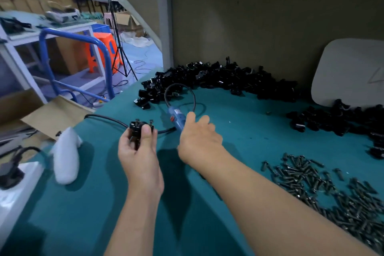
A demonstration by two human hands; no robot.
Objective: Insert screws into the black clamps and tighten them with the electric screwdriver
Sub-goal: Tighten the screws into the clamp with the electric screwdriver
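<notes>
Both forearms come in from the near edge of the tabletop [249, 131]. The left hand [138, 151] is held up above the tabletop near its left edge. It pinches a clamp [137, 129] between curled fingers and thumb, and two screws [151, 121] stand proud of the clamp's top, seemingly seated but not driven. The right hand [197, 139] is stretched out over the driver [174, 115], which lies on the tabletop just beyond the clamp. Its fingers are loosely spread, with the thumb at the blue barrel, and they do not look closed round it. The step in hand is picking up the driver. It would go best with a full wrap round the barrel, a finger within reach of the red switch and the bit end pointing down towards the screws. The cord [112, 119] loops behind the driver and runs off the left edge, passing just beyond the clamp, so the lift should leave slack and keep the cord from dragging across the left hand. The left thumb sits close beside one screw head and should probably slide lower before the bit comes down. The clamp should be held level so the loose screws do not tip out. Spare screws [324, 185] lie heaped by the right edge, and a long pile of clamps [218, 77] runs along the far edge.
</notes>
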